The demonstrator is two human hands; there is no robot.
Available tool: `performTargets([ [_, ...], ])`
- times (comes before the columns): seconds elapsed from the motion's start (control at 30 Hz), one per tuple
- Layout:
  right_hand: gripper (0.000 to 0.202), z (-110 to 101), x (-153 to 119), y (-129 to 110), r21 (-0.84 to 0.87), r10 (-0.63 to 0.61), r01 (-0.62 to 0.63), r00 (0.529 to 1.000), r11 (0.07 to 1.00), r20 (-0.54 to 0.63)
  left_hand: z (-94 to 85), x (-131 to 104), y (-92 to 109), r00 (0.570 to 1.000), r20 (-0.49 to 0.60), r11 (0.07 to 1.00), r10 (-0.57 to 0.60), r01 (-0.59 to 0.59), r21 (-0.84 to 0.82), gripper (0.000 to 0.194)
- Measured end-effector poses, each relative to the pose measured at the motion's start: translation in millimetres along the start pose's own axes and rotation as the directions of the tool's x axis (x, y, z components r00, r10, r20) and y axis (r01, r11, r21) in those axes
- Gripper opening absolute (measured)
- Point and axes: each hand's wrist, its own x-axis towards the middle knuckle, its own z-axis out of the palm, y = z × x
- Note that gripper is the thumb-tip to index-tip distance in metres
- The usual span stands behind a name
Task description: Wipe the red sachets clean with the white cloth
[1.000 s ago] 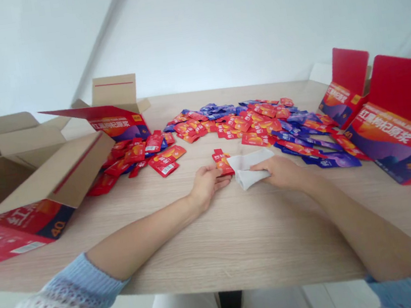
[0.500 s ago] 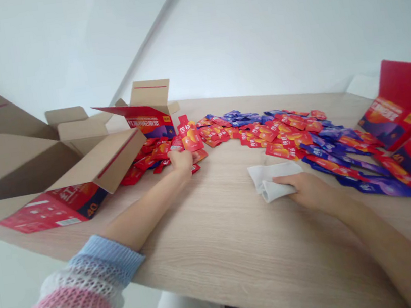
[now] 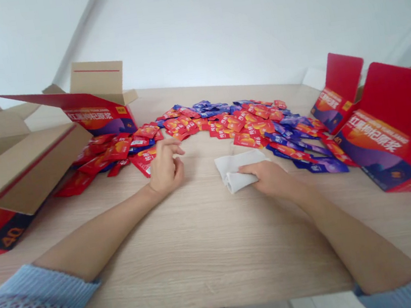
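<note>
Here on the pale wood-grain surface (image 3: 212, 255), the right hand (image 3: 270, 178) is holding a folded white cloth (image 3: 237, 164), its grip closing on it with the thumb lying on top; the other fingers are hiding underneath, and the cloth's inner folds are staying out of sight. Over to the left hand (image 3: 166, 172): its grip is standing loosely open, thumb apart from half-curled fingers, and no held item is showing, though the palm side is partly turning away from view.

Just beside that hand, red sachets (image 3: 116, 148) are lying in a heap, with blue ones peeking out between them; the hand is covering part of the nearest packet. Farther off, mixed red and blue sachets (image 3: 247, 125) are spreading in an arc toward the right, overlapping so much that many are showing only edges.

On the left, a big open carton (image 3: 31, 168) is running out of the picture, its inside mostly hiding. A red-flapped box (image 3: 99, 119) is standing behind the heap. On the right, a smaller box (image 3: 335, 100) is sitting partly behind a larger box (image 3: 392, 148), which the picture's edge is cutting off. Behind them a white item (image 3: 313, 77) is showing, too blurred to make out.
</note>
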Motion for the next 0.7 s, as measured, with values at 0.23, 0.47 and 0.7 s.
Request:
performTargets([
  [0.23, 0.051, 11.1, 1.0, -11.2, 0.036, -0.109, 0.111, 0.993, 0.993, -0.049, 20.7, 2.5, -2.0, 0.925, 0.259, 0.858, 0.279, -0.362, 0.366, 0.018],
  [0.47, 0.052, 18.4, -1.0, -17.7, 0.04, -0.146, 0.15, 0.985, 0.988, -0.093, 61.6, 52.8, -3.7, 0.979, 0.16, 0.848, 0.125, -0.19, 0.495, 0.026],
  [0.7, 0.048, 17.0, 0.0, -16.1, 0.033, -0.177, 0.181, 0.98, 0.983, -0.089, 116.4, 102.2, 0.0, 0.988, 0.114, 0.864, 0.109, -0.15, 0.481, 0.064],
])
